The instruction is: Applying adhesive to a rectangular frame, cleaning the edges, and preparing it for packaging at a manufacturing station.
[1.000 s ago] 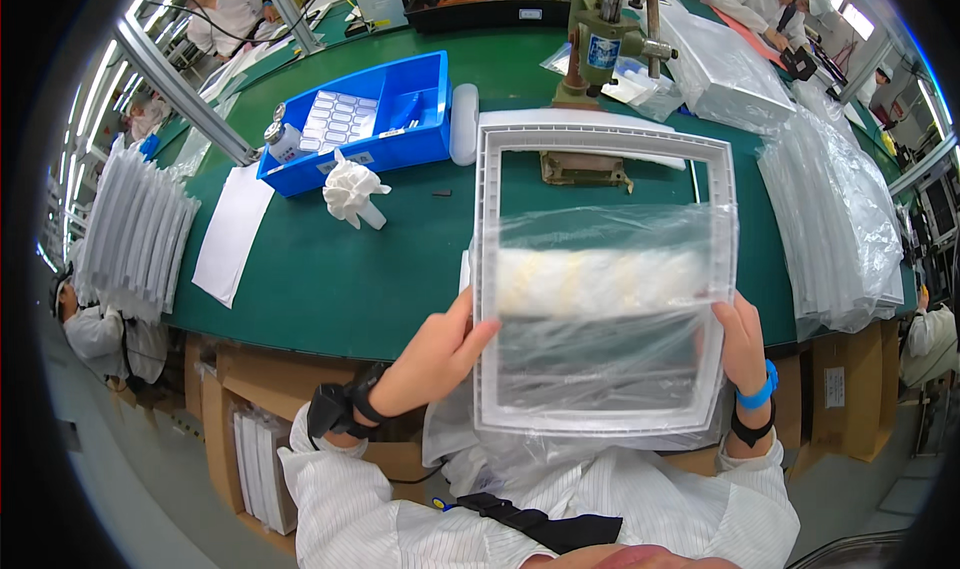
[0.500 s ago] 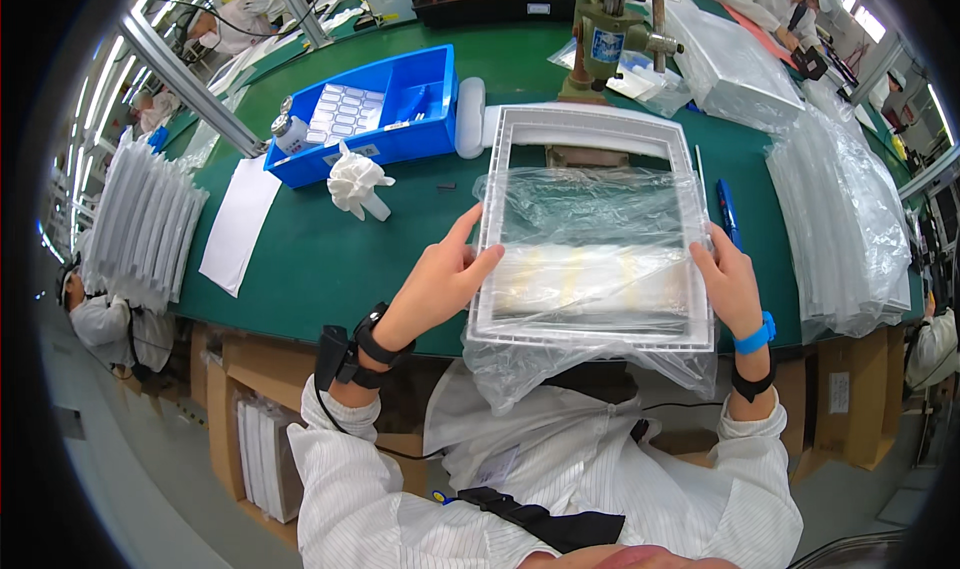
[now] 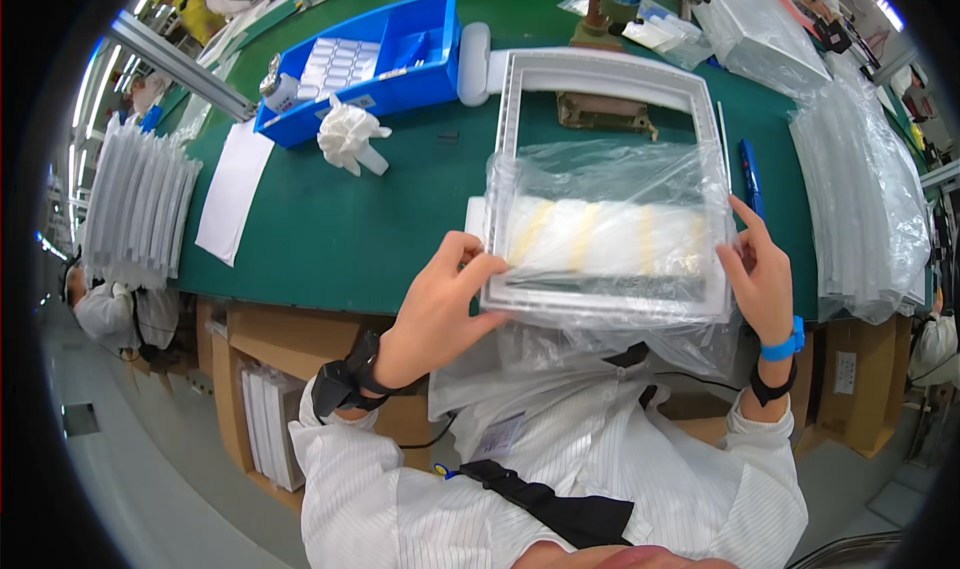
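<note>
"Since the green surface (image 3: 420, 209) spreads so widely across the frame, which piece on it matters most?"

"The white bezel (image 3: 610, 72), right of centre, its lower end around the surface's near edge."

"How far is it covered?"

"Partly, I'd judge. A clear bag (image 3: 590, 169) lies over its lower part and bunches loosely beneath; the upper part shows bare, so that end is left uncovered. I see no seal or tape on the film."

"And inside the opening?"

"A white bundle (image 3: 610, 234) with yellow stripes shows through the film. Whether it's in the bag or underneath, I can't tell."

"What about the hands?"

"The left hand (image 3: 440, 314) is clamped on the bezel's lower left corner, the right hand (image 3: 762, 279) on its right side, film seemingly caught at both."

"Anything smaller?"

"A blue pen (image 3: 751, 177), just right of the bezel."
</note>
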The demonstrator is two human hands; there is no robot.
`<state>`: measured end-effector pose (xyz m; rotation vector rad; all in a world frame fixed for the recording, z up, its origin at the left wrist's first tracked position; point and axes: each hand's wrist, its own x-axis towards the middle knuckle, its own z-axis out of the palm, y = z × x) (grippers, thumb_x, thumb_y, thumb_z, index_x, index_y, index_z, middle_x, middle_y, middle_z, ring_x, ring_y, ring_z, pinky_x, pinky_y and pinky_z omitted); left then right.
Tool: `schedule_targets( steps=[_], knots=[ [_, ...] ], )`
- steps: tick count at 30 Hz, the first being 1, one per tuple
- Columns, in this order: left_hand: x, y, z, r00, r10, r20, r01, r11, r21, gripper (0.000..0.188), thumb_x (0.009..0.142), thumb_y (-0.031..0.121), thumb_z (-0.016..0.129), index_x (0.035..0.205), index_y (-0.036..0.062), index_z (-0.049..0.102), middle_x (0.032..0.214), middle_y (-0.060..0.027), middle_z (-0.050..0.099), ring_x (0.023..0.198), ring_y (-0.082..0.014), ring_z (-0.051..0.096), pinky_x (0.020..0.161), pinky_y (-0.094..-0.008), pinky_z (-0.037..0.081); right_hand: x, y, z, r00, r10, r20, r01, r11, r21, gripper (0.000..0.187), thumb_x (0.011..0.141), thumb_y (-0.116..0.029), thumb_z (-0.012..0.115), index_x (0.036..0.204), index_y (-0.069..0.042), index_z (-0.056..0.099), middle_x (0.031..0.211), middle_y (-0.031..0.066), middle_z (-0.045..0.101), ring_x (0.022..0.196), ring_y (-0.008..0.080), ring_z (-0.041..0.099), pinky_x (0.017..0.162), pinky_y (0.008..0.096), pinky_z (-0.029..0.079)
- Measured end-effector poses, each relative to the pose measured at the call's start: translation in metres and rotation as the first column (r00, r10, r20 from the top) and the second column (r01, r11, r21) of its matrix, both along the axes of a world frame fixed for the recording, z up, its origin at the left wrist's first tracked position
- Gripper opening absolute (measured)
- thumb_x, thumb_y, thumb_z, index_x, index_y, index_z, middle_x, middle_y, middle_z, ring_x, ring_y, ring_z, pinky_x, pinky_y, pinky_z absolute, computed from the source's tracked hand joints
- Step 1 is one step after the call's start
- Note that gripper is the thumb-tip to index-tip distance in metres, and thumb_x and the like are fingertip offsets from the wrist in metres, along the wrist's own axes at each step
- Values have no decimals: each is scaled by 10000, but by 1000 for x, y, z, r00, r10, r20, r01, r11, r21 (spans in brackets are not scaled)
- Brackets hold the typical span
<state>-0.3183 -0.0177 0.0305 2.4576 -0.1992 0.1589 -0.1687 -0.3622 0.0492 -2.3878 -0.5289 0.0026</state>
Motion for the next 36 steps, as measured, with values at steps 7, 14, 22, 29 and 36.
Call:
schedule_targets(
  steps=[7, 14, 22, 29, 36],
  knots=[
    [-13, -3, -21, 987, 115, 115, -87, 970, -227, 354, 621, -26, 810, 936, 36, 661, 877, -70, 528, 714, -180, 561, 609, -270, 466, -44, -31, -13, 979, 193, -64, -176, 963, 206, 645, 706, -105, 799, 1292, -33, 540, 970, 62, 560, 897, 188, 536, 800, 307, 458],
    [-15, -19, -13, 905, 213, 368, -74, 931, -357, 281, 645, -106, 735, 896, 12, 693, 795, -67, 589, 646, -155, 546, 549, -248, 432, -71, -45, -42, 966, -146, 215, 10, 848, 531, 184, 784, 83, 646, 840, -38, 519, 820, 50, 535, 737, 142, 501, 677, 268, 447],
    [-62, -23, -11, 806, -329, 492, 584, 580, -568, 119, 738, -9, 723, 836, 32, 671, 813, -78, 596, 718, -260, 589, 645, -355, 493, -94, -58, -48, 491, 870, -35, -293, 203, 935, 237, 775, -181, 736, 626, -71, 587, 605, 56, 603, 505, 209, 580, 494, 279, 435],
    [-49, -75, -50, 837, -541, 85, 410, 515, -753, 423, 764, 106, 766, 1139, 35, 584, 1119, -126, 574, 1002, -281, 568, 891, -361, 450, -112, 28, -76, 349, 865, -360, -367, 480, 797, 316, 822, -272, 723, 1005, -26, 648, 861, 81, 678, 766, 177, 644, 709, 299, 507],
    [-59, -83, -101, 935, -287, -209, -32, 517, -855, 450, 787, 68, 701, 1208, 18, 551, 1131, -69, 608, 1025, -156, 565, 902, -325, 453, -129, 44, -101, 538, 589, -603, -77, 747, 660, 424, 824, -102, 700, 1200, 7, 540, 1071, 86, 650, 943, 151, 614, 820, 302, 499]
  ],
)
